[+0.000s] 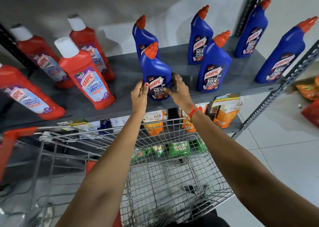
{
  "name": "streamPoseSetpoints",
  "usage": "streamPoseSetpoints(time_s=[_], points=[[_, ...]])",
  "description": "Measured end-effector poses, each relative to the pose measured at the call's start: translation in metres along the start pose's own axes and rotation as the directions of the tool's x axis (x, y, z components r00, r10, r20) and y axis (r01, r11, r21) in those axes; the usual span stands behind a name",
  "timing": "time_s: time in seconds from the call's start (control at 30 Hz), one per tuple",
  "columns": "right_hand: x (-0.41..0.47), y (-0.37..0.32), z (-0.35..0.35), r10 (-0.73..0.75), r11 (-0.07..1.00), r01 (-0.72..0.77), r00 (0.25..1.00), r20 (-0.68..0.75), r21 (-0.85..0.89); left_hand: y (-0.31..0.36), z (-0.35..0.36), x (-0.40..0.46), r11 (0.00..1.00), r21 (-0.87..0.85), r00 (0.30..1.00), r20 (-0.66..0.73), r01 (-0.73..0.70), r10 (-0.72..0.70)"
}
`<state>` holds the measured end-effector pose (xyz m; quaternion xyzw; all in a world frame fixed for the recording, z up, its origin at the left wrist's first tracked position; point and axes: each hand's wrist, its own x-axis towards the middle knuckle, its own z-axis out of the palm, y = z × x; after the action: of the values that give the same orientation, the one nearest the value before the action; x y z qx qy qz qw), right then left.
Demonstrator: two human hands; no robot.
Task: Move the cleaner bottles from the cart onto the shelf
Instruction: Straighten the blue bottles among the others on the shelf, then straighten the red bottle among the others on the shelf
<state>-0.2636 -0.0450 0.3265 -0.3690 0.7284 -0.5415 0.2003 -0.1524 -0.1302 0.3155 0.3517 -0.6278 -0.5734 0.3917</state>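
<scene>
our two forearms reach out over the wire cart (172, 166), which sits right below us. our left hand (139, 95) and right hand (179, 90) are clamped together on one blue cleaner bottle (155, 71), one on each side of its lower body, thumbs on the label. the bottle stands upright at the front edge of the grey shelf (124, 71), its base looking set down or just about so; we cannot tell whether its weight is fully on the shelf.

outward from the hands, another blue bottle (143, 37) stands directly behind the held one. to the right are four more blue ones: one at the back (200, 37), one in front of it (214, 62), one by the upright post (252, 28) and one at the far right edge (283, 54). that makes six blue bottles, counting the one we hold. to the left stand four red bathroom cleaner bottles (86, 75) with white caps, in loose rows.

as for progress, we judge the job nearly done. the cart basket shows no cleaner bottles that we can see, only green packets (177, 148) low at its far end and a dark shape on the bottom we cannot make out. what seems left is letting go of this bottle and perhaps squaring it up with its neighbours.
</scene>
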Motion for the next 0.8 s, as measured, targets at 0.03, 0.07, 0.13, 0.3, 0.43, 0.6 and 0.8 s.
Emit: streamPoseSetpoints(time_s=[0.03, 0.07, 0.13, 0.3, 0.43, 0.6, 0.8], points=[[-0.001, 0.000, 0.000, 0.003, 1.000, -0.003, 1.000, -0.003, 0.002, -0.001, -0.001, 0.000, 1.000, 0.002, 1.000, 0.001, 0.000, 0.000], [-0.002, 0.000, 0.000, 0.007, 1.000, -0.007, 1.000, -0.003, -0.004, -0.001, -0.001, 0.001, 1.000, 0.005, 1.000, 0.005, -0.004, 0.004], [-0.003, 0.000, 0.001, 0.014, 1.000, -0.014, 1.000, 0.003, 0.001, -0.001, -0.002, 0.002, 1.000, 0.012, 1.000, 0.020, -0.008, 0.008], [-0.009, 0.010, 0.014, -0.015, 1.000, 0.018, 0.987, -0.161, 0.020, -0.004, -0.003, -0.001, 0.992, 0.101, 0.997, -0.018, -0.075, 0.077], [-0.038, 0.011, 0.030, -0.027, 0.999, 0.017, 0.929, -0.368, -0.030, -0.014, -0.027, -0.016, 0.995, -0.029, 0.990, -0.108, -0.093, 0.089], [-0.067, 0.002, 0.084, -0.094, 0.992, 0.070, 0.965, -0.244, -0.105, -0.027, -0.088, -0.037, 0.992, -0.108, 0.941, -0.337, -0.071, 0.031], [-0.051, -0.034, 0.147, -0.236, 0.968, 0.236, 0.972, 0.013, -0.089, -0.013, -0.156, -0.031, 0.988, -0.128, 0.797, -0.604, -0.088, -0.008]])
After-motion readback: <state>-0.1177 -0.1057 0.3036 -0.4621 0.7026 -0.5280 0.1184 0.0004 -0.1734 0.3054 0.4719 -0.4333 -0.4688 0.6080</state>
